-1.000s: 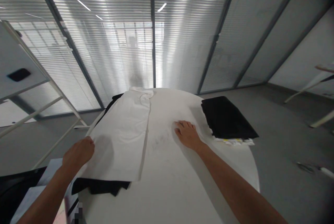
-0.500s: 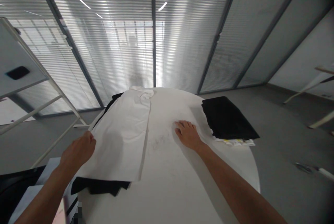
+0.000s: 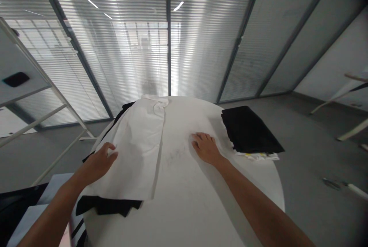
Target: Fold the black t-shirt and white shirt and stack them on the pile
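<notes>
From my end of the feed, I see the left hand [image 3: 99, 164] over the left edge of the white garment [image 3: 139, 151], thumb and forefinger parted and pinching nothing; whether its hidden fingers touch the cloth, I can't quite tell. The garment lies lengthwise on the left side of the white table [image 3: 186, 193], with black fabric [image 3: 110, 205] poking out beneath its near end. I have the right hand [image 3: 206, 148] palm down on the tabletop, fingers relaxed and empty, near a folded black cloth [image 3: 250, 130].
</notes>
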Demonstrator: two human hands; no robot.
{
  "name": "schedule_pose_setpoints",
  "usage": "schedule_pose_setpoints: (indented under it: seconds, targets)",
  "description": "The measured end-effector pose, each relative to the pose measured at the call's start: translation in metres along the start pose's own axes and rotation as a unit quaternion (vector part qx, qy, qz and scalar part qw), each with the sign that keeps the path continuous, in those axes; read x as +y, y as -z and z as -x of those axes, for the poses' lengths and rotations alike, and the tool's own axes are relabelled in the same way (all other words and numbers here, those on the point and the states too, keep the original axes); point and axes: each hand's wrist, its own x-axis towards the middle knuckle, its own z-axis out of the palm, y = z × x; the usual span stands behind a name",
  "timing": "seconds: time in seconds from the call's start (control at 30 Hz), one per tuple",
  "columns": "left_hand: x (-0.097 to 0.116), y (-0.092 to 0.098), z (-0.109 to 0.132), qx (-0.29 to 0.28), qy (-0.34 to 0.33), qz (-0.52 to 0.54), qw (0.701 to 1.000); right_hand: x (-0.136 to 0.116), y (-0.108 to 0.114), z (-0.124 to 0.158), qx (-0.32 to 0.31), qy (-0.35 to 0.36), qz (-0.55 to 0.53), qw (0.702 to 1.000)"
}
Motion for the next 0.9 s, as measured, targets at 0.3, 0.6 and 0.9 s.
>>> schedule_pose_setpoints:
  seconds: [0.3, 0.6, 0.9]
  targets:
    - [0.090, 0.007, 0.021, 0.026, -0.266, 0.163, 0.950, 0.000, -0.001, -0.001, 0.004, -0.004, -0.017, 1.000]
    - [0.207, -0.016, 0.015, 0.011, -0.404, 0.265, 0.875, 0.013, 0.008, -0.009, 0.008, -0.050, -0.241, 0.969]
    - [0.280, -0.057, 0.010, -0.024, -0.493, 0.338, 0.801, 0.051, 0.009, -0.001, 0.084, -0.009, -0.475, 0.876]
